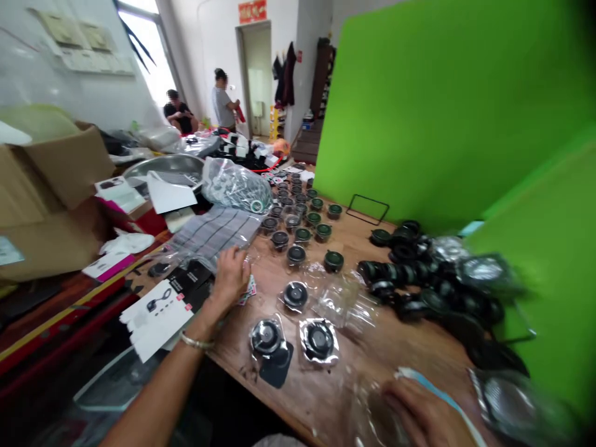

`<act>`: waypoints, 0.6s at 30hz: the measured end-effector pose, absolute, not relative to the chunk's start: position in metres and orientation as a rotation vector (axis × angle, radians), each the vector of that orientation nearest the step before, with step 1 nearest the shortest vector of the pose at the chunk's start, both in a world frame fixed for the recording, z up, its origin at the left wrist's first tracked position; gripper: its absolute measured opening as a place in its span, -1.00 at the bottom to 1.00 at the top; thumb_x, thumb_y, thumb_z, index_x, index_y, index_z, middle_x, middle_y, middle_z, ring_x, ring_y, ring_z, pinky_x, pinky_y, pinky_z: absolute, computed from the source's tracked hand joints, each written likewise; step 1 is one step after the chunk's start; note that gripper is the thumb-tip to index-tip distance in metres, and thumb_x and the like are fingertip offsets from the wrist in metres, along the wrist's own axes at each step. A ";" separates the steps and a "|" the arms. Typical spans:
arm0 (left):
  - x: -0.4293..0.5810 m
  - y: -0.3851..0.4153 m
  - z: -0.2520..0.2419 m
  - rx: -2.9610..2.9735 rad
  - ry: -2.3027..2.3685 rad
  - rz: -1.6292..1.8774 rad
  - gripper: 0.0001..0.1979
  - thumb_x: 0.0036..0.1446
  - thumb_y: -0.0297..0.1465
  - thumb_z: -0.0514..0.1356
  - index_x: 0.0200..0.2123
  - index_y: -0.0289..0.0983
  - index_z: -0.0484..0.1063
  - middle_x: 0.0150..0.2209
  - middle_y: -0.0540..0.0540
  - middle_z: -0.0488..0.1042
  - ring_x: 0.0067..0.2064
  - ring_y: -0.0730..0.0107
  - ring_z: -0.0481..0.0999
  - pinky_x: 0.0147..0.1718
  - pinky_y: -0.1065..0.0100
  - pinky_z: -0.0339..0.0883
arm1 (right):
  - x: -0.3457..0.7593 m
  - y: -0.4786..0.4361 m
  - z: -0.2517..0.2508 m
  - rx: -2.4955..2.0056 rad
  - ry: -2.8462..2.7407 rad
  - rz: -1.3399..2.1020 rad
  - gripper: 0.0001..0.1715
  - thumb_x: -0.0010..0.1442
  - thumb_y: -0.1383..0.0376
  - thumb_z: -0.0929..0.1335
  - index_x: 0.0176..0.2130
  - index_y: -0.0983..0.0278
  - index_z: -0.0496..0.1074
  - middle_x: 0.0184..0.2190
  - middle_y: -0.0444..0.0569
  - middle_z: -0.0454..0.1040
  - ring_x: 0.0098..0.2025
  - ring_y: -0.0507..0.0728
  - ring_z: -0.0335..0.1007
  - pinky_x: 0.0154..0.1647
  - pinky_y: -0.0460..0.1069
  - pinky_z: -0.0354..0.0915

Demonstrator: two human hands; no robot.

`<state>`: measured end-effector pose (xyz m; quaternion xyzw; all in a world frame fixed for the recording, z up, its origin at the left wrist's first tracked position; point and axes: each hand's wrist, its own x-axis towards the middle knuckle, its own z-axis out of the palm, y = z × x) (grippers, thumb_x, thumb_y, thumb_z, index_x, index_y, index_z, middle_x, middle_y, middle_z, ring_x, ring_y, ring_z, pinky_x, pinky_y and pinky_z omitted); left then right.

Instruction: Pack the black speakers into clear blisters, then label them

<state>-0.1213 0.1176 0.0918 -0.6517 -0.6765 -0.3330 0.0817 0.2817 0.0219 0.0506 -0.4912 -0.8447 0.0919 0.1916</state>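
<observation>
My left hand reaches over the table by the edge of a striped plastic bag, its fingers curled downward. Whatever lies under those fingers is hidden; small printed cards show beside them. At the lower right, my right hand is blurred, fingers bent against a clear plastic shell. Between the hands lie a black round part in a clear tray, another black round part and a flat dark piece. Clear empty shells are stacked behind them.
Rows of black round parts in clear shells run toward the back. Loose black parts pile against a green board. Printed boxes, a bulging bag and a carton stand left. Two people are far back.
</observation>
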 end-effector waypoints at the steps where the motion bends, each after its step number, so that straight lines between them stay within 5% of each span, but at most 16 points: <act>1: -0.115 0.125 0.098 -1.980 -1.993 -1.004 -0.74 0.10 -0.39 0.07 -0.19 -0.40 0.42 -0.15 -0.28 0.36 -0.08 0.07 0.34 -0.06 0.03 0.26 | 0.275 0.013 0.045 -1.460 -2.341 0.145 -0.75 0.14 0.31 0.22 -0.35 0.07 0.46 -0.39 -0.08 0.55 -0.37 0.13 0.49 -0.40 -0.02 0.38; 6: -0.028 0.082 0.102 -2.365 -1.668 -1.140 -0.70 0.16 -0.33 0.07 -0.05 -0.31 0.32 -0.04 -0.24 0.34 0.02 0.18 0.32 0.01 0.14 0.24 | 0.251 -0.004 0.033 -1.793 -2.286 -0.179 -0.70 0.13 0.48 0.16 -0.42 0.20 0.37 -0.47 -0.04 0.45 -0.39 0.15 0.40 -0.39 0.01 0.28; 12: 0.020 0.013 0.049 -2.485 -1.593 -0.530 -0.53 0.09 -0.23 0.15 0.06 -0.26 0.31 0.14 -0.34 0.24 0.15 -0.13 0.19 0.05 -0.12 0.06 | 0.238 -0.005 0.039 -1.854 -2.303 -0.103 -0.79 0.23 0.38 0.19 -0.35 0.23 0.37 -0.43 -0.02 0.42 -0.35 0.17 0.36 -0.33 0.04 0.25; 18: -0.016 0.024 0.029 -2.276 -1.850 -0.401 -0.07 -0.13 0.16 0.12 0.23 -0.23 0.09 0.24 -0.40 0.10 0.15 -0.31 0.16 0.00 -0.20 0.03 | 0.225 0.008 0.060 -1.617 -2.269 -0.106 -0.65 0.22 0.29 0.22 0.02 0.24 0.31 -0.03 0.13 0.37 -0.11 0.24 0.31 -0.16 0.11 0.26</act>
